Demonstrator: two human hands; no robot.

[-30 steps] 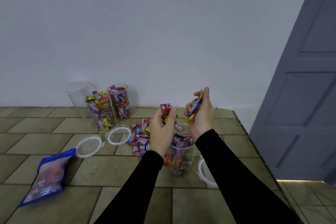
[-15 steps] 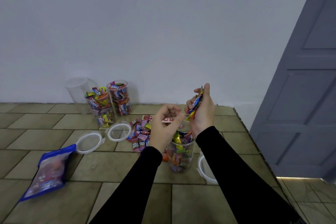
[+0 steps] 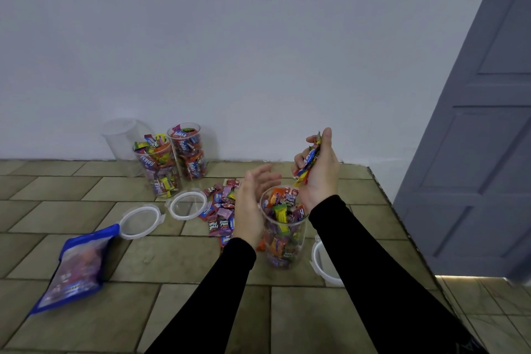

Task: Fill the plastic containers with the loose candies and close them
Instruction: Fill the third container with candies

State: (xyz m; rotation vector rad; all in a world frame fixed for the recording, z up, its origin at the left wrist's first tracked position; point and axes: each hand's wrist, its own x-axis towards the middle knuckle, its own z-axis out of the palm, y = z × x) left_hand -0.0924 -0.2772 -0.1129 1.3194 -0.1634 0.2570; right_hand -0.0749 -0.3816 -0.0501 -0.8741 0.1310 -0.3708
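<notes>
Right hand (image 3: 317,174) raised above and just behind the near jar (image 3: 284,227), fingers curled round a bunch of candies (image 3: 307,161). Left hand (image 3: 253,204) released, palm up, fingers relaxed, empty, just left of the jar's rim. Near jar upright on the tiled desk (image 3: 161,261), lid off, filled with wrapped candies nearly to the rim. Its lid (image 3: 319,261) lies on the desk just right of it, partly hidden by the right sleeve. Loose pile (image 3: 221,210) lies on the desk left of the jar, behind the left hand; some wrappers read "Fruit Plus". Two more lids (image 3: 188,204) (image 3: 139,221) lie flat further left. Two full jars (image 3: 159,167) (image 3: 188,151) stand open near the wall, wrappers reading "Relaxa". Empty jar (image 3: 123,138) behind them. Blue bag (image 3: 77,264) lies far left.
</notes>
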